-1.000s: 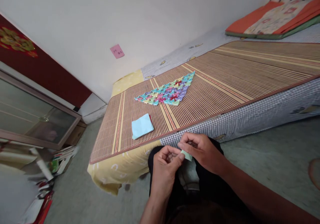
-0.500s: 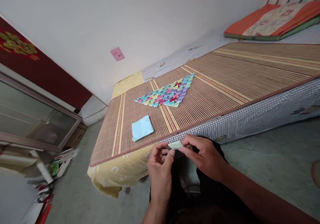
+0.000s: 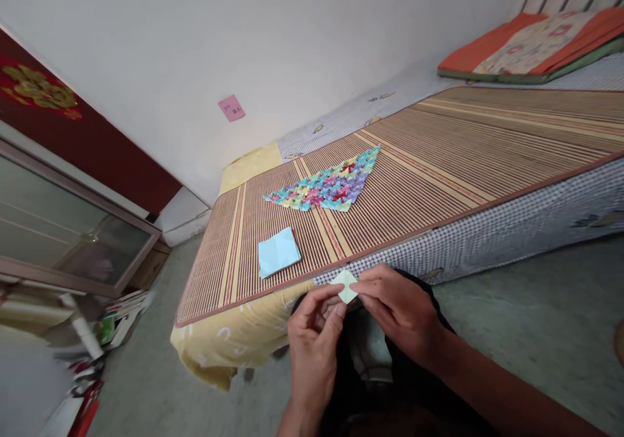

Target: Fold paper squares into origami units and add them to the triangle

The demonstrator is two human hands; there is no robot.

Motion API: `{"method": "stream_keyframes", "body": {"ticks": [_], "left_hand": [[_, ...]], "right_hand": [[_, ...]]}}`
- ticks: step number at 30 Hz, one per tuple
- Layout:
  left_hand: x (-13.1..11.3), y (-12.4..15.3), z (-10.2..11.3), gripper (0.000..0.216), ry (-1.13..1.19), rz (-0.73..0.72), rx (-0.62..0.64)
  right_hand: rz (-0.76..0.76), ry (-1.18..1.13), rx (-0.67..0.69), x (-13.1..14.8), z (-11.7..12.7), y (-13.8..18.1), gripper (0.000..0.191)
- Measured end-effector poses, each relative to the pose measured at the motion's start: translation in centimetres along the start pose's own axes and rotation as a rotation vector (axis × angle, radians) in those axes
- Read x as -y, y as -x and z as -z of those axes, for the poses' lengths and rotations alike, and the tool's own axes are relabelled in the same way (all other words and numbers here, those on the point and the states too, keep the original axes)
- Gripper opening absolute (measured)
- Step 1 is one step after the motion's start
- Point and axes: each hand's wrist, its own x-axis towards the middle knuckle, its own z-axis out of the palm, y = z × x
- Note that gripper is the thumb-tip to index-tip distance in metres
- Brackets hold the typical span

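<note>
A small pale green folded paper (image 3: 346,287), diamond-shaped with creases meeting at its middle, is held over my lap. My left hand (image 3: 316,330) grips its left corner between thumb and fingers. On the other side, my right hand (image 3: 397,304) pinches the right corner, with a fingertip on its face. Beyond them on the bed mat lies a stack of light blue square paper (image 3: 279,252). Further back, many folded paper pieces (image 3: 322,183) in blue, yellow, pink, red and purple are laid out in a triangle.
A striped woven mat (image 3: 414,170) covers the bed, whose edge runs just past my hands. Folded orange bedding (image 3: 517,43) rests at the far right. Left of the bed stand a glass-fronted cabinet (image 3: 63,229) and assorted items on the floor (image 3: 195,372).
The green paper was a narrow folded shape; it now shows as an opened diamond facing me. My right fingers have shifted onto its face.
</note>
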Motion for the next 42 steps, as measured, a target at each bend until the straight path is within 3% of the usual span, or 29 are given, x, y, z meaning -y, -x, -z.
{"method": "stream_keyframes", "body": {"ticks": [5,11,19,25,34,38,42], "left_hand": [[0.2,-0.1,0.7,0.022,0.034,-0.009,0.074],[0.7,-0.5,0.8,0.013,0.073,0.01,0.022],[1.0,-0.5,0.5,0.009,0.079,-0.064,-0.045],[1.7,-0.2,0.1,0.011,0.122,-0.048,-0.094],[1.5,-0.4,-0.6,0.021,0.206,0.018,-0.123],[1.4,-0.7,-0.8,0.024,0.386,0.153,-0.043],[1.3,-0.8,-0.8,0.031,0.4,0.212,0.013]], "right_hand": [[-0.053,-0.123,-0.003,0.1,0.0,-0.2,0.026],[-0.073,-0.204,0.009,0.5,-0.6,0.1,0.026],[-0.426,-0.354,0.023,1.5,-1.0,-0.2,0.013],[-0.517,-0.411,0.022,1.8,-1.4,-0.2,0.014],[-0.486,-0.351,-0.048,1.3,-1.7,0.2,0.013],[-0.444,-0.336,-0.078,1.2,-1.8,0.6,0.013],[-0.424,-0.322,-0.067,1.1,-1.9,0.7,0.013]]}}
